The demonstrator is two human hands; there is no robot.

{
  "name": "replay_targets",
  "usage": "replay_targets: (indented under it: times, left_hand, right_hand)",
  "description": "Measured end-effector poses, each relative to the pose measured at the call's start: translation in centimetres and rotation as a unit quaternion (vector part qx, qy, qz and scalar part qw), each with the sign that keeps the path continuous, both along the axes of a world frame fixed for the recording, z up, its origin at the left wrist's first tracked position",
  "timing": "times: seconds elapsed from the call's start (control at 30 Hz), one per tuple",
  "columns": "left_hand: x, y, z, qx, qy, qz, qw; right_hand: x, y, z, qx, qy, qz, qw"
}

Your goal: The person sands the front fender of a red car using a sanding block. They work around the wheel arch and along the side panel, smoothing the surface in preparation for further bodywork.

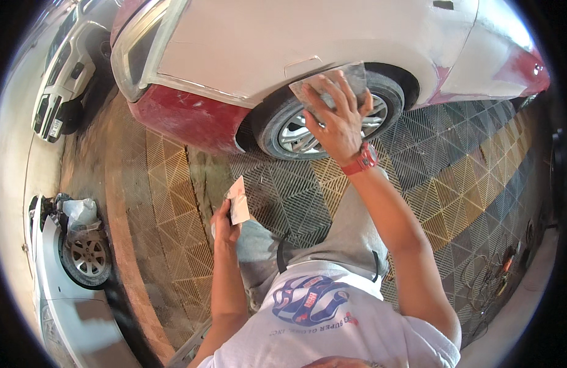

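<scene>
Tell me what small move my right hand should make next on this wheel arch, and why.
Probably slide the right hand with its grey sanding sheet along the arch edge of the car panel. The sheet lies flat at the lip above the wheel, where pale sanded filler meets red paint. The left hand holds a folded spare piece apart.

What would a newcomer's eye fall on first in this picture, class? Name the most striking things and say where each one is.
First, the right hand, upper centre, pressing a grey sanding sheet against the pale, primed car body just above the wheel. Next, the left hand, lower down at centre, holding a folded pale sheet above the grid floor tiles.
</scene>
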State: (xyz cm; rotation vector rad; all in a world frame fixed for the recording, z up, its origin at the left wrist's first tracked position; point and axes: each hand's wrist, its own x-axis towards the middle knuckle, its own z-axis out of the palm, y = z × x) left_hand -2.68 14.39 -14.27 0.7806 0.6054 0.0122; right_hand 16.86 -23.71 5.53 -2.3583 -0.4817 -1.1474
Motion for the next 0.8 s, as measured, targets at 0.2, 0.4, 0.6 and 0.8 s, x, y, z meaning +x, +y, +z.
replay_targets:
  times: [0.2, 0.4, 0.6, 0.8]
  left_hand:
    - [0.3, -0.3, 0.6, -0.023, 0.002, -0.001, 1.000]
    - [0.3, -0.1, 0.6, -0.043, -0.019, -0.001, 0.999]
    - [0.0, -0.6, 1.0, -0.047, -0.030, 0.014, 0.998]
    - [0.0, -0.3, 1.1, -0.052, -0.022, 0.012, 0.998]
  right_hand:
    - [1.7, 0.6, 2.8, -0.006, -0.036, -0.026, 0.999]
    - [0.0, -0.4, 1.8, -0.036, 0.004, -0.026, 0.999]
    - [0.6, 1.3, 4.8, -0.016, -0.031, -0.014, 0.999]
    - [1.4, 1.6, 4.6, -0.021, -0.026, -0.023, 0.999]
